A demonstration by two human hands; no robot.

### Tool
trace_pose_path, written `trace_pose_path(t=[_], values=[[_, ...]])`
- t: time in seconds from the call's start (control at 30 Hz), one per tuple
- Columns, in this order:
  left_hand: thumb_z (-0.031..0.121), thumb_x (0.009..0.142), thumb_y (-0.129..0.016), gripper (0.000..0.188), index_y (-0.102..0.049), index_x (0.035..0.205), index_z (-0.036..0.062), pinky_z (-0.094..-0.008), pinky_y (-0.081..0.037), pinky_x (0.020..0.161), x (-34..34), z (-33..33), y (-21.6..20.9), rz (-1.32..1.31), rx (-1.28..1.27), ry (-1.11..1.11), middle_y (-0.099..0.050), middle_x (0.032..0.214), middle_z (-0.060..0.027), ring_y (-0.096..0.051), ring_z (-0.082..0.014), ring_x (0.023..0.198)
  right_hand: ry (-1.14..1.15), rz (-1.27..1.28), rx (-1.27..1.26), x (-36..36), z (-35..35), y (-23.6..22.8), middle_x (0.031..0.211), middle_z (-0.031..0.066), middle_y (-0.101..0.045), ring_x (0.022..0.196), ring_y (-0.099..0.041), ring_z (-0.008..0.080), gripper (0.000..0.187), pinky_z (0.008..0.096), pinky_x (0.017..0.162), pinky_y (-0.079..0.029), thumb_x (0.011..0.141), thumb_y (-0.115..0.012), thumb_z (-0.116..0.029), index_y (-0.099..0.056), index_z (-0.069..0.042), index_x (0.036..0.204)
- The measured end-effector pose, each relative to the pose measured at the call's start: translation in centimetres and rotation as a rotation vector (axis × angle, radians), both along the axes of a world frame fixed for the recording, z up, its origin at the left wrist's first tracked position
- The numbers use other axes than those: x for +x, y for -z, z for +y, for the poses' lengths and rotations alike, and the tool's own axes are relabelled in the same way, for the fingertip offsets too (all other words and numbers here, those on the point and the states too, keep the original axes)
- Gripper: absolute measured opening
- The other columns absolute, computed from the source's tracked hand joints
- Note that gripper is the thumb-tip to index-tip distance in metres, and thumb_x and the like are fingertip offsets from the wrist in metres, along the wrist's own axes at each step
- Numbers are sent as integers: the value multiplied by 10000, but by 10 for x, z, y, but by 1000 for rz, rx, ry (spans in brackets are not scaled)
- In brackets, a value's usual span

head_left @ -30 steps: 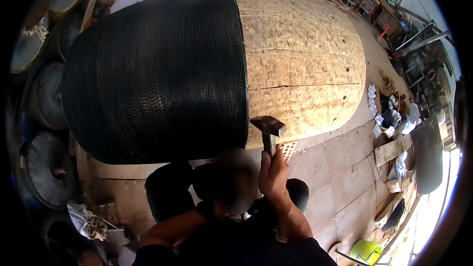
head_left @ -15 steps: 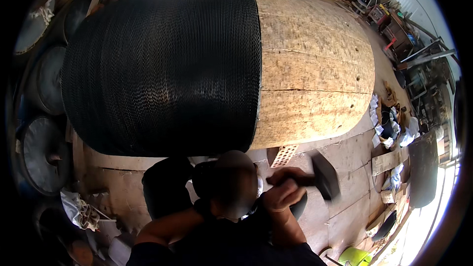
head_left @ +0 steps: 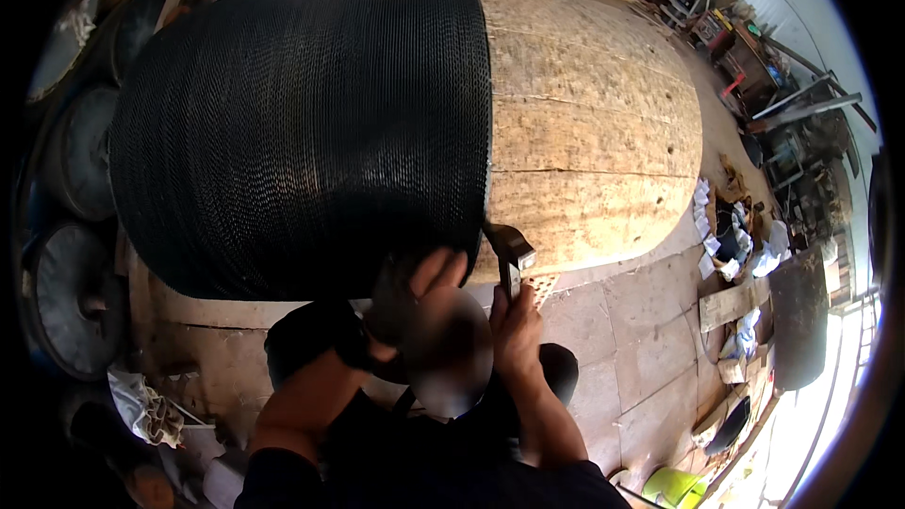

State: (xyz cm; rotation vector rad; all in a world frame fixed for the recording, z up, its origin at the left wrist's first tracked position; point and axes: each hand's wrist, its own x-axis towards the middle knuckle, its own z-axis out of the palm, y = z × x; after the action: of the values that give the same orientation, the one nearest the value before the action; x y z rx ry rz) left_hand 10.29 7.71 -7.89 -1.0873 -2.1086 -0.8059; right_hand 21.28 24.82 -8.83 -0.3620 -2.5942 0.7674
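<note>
A large barrel-shaped wooden drum (head_left: 594,123) lies crosswise before me, pale and planked at its right part. Tightly layered black ribbed material (head_left: 311,132) covers the left part. My right hand (head_left: 517,330) is closed round the handle of a hammer (head_left: 514,250), held upright. The hammer's dark head is at the lower right edge of the black material, where it meets the wood. My left hand (head_left: 440,273) is just left of it, at the lower front of the black material. Its fingers are smeared by motion, and a blurred round patch hides part of the arm.
Round-ended drums (head_left: 80,302) line the left side. Under the wooden drum's front a perforated brick (head_left: 542,290) shows. Boards (head_left: 733,306), white scraps (head_left: 775,245) and a lime-green container (head_left: 674,487) lie on the right. Cluttered tools and metal bars (head_left: 806,113) stand farther back.
My right hand has brought the hammer from the right, over the floor, up and left to the edge of the black material. My left hand has risen to the drum's lower front.
</note>
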Motion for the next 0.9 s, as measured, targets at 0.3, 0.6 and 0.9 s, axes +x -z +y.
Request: trace_pose_path(t=[0.3,0.6,0.9], values=[[-18,771,-680,319,-654,1081,46,-471,-550,781,-73,-9,-29,216,141,-85,-630,1090,-120,-646,-303,912,14,104,-78,11,-4,-16,707,232,-620,602,-630,398,123,423,532,-499,930,-567,-106,-575,9,885],[-104,722,-673,362,-637,1062,15,-431,-561,729,-74,-10,-28,264,158,-49,-623,1095,-151,-638,-315,886,103,63,-176,4,-11,0,676,232,-626,670,-658,457,144,485,559,-508,925,-594,-45,-559,36,1039],[-129,742,-640,366,-630,1079,14,-413,-545,716,-72,-9,-37,261,102,-130,-600,1086,-142,-621,-314,890,-89,281,-103,8,-5,-3,748,185,-639,589,-626,332,162,393,519,-474,973,-568,-95,-541,45,1050]])
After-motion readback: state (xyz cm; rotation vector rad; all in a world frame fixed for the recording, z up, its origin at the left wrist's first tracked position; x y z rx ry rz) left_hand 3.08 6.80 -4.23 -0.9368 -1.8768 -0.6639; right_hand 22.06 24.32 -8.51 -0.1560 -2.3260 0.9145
